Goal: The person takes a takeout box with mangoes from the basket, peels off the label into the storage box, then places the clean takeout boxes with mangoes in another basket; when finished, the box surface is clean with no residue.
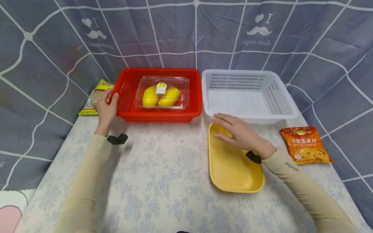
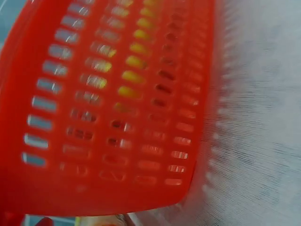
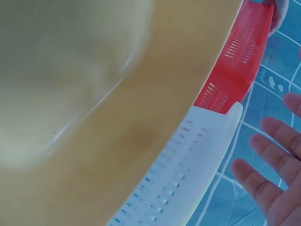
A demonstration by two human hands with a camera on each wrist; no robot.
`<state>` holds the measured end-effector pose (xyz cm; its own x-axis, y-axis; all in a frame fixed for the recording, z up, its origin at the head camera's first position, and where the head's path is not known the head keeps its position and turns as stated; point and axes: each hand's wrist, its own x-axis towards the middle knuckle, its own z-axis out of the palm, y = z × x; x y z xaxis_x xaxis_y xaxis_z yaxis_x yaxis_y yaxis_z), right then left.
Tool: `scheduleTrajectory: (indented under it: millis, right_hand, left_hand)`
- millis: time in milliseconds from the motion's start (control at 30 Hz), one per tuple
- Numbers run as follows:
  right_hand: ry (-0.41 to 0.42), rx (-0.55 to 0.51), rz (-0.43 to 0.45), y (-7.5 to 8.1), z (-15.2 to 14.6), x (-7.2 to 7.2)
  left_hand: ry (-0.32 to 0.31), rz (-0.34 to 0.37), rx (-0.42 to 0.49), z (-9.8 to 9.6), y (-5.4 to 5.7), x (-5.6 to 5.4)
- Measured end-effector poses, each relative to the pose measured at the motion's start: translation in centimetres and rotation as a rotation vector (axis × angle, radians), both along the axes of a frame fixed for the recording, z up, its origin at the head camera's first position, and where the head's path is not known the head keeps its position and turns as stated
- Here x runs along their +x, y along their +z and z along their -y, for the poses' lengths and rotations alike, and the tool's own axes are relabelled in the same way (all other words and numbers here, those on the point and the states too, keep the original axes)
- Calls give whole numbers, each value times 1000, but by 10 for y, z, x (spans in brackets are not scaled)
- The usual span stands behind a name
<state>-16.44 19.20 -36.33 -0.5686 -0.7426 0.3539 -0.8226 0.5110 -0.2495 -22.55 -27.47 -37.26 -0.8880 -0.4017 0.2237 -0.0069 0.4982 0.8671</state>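
Observation:
My left hand [image 1: 106, 108] is at the left end of the red basket [image 1: 157, 118], gripping its rim with the thumb on the near side. Inside this basket lies a clear plastic box [image 1: 182, 87] with two yellow fruits [image 1: 169, 96] and a label on its lid. In the left wrist view, the slotted wall of the red basket [image 2: 108, 155] fills most of the picture. My right hand [image 1: 240, 131] hovers over the yellow tray [image 1: 233, 171], fingers spread and holding nothing. The right wrist view shows its spread fingers [image 3: 263, 190] beside the tray's side [image 3: 155, 70].
A white basket [image 1: 237, 100] stands right of the red one, behind the yellow tray. An orange snack bag [image 1: 306, 145] lies at the right. Behind my left hand leans a yellow-and-clear food packet [image 1: 90, 105]. Grey patterned cloth [image 1: 175, 35] rises behind and beside the table.

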Motion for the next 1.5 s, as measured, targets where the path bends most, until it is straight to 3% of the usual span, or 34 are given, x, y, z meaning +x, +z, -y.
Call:
scheduleTrajectory:
  millis: [133,300,433,633,833,1133,1500]
  right_hand:
    - [2,-8,15,-1,0,1]
    - [2,-48,25,3,9,-5]
    - [-47,-94,104,16,32,-27]
    - [-179,-190,405,37,88,-79]
    - [-302,-116,563,40,127,-117]
    - [-321,-82,800,41,154,-145]
    - [-356,-73,937,31,159,-154]
  left_hand:
    - [-52,169,157,14,-3,-6]
    - [-105,289,304,20,-2,-6]
    - [-110,299,351,20,0,-8]
    - [-93,300,366,18,0,-11]
    - [-90,295,372,17,-2,-13]
    - [-95,271,403,15,0,-13]
    - [-101,270,425,15,-4,-14]
